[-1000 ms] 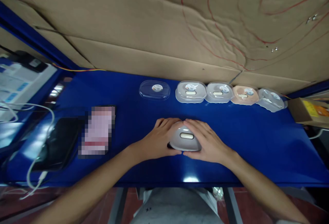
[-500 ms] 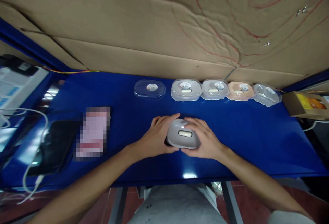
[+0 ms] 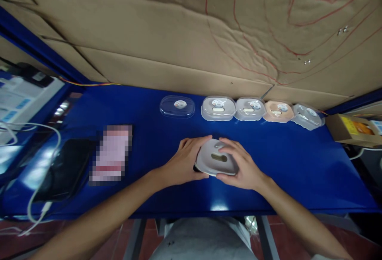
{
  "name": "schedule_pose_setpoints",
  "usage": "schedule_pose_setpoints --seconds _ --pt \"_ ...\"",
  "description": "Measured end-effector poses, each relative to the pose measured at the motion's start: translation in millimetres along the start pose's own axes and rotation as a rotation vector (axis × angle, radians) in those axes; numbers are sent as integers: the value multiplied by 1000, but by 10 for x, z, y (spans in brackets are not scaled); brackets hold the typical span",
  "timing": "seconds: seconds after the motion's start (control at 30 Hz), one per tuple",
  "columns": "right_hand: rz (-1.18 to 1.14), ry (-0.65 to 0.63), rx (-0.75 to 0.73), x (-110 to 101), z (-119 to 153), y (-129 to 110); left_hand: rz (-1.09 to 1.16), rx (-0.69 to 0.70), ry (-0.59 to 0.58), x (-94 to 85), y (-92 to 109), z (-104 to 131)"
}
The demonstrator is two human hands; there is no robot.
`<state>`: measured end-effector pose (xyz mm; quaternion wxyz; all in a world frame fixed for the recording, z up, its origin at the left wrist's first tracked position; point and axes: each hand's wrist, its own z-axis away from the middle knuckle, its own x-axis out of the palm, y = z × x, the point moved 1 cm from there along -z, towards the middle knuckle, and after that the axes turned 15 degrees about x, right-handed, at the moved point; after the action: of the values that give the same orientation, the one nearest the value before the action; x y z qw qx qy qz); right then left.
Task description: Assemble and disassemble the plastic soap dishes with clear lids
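Grey and smooth, the case (image 3: pixel 209 160) sits between both hands over the near middle of the blue table (image 3: pixel 161 136). Left hand (image 3: pixel 186 160): fingers and thumb clamped on its left side, fingertips at the far edge, thumb at the near one. Right hand (image 3: pixel 246 166): fingers and thumb clamped on its right side, one finger reaching over the top, close to the oval slot (image 3: pixel 219 157). Dark material shows at the near left corner, by the left palm; what it is cannot be told.

Along the far side of the table runs a row. At its left end lies a clear lid (image 3: pixel 177 108) with a round label, a little apart from the rest. Next come two pale grey boxes (image 3: pixel 219 110), a peach box (image 3: pixel 277 113) and another grey box (image 3: pixel 307 117), set side by side, each with a clear cover and a label. A carton (image 3: pixel 347 132) stands at the far right.

Left of the hands lies a phone (image 3: pixel 111 152), its screen blurred out, with a black tablet (image 3: pixel 67 164) beside it and a white cable (image 3: pixel 58 136) looping over. Behind the row rises cardboard (image 3: pixel 155 61) marked with red lines.
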<state>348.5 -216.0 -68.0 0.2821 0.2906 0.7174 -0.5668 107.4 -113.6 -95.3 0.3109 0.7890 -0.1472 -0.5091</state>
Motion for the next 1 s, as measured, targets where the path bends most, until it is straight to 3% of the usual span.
schedule_pose_setpoints --seconds 0.1,0.2,0.33,0.5,0.6,0.8,1.0 --pt "-18 -6 -35 -164 -15 36 -10 -2 -27 -80 27 -22" --pt "-34 93 33 -309 -31 113 -60 16 -106 -224 128 12" --pt "101 111 89 -314 -85 213 -260 -5 -170 -395 294 318" --pt "199 -3 -31 -45 -398 173 -492 -100 -111 -478 369 969" --pt "199 -55 -121 222 -683 37 -574 -114 -64 -472 447 1216" --pt "230 -173 -172 794 -1135 -314 -568 -113 19 -357 629 1265" --pt "275 -202 -166 986 -1346 -420 -610 -57 77 -217 572 1265"
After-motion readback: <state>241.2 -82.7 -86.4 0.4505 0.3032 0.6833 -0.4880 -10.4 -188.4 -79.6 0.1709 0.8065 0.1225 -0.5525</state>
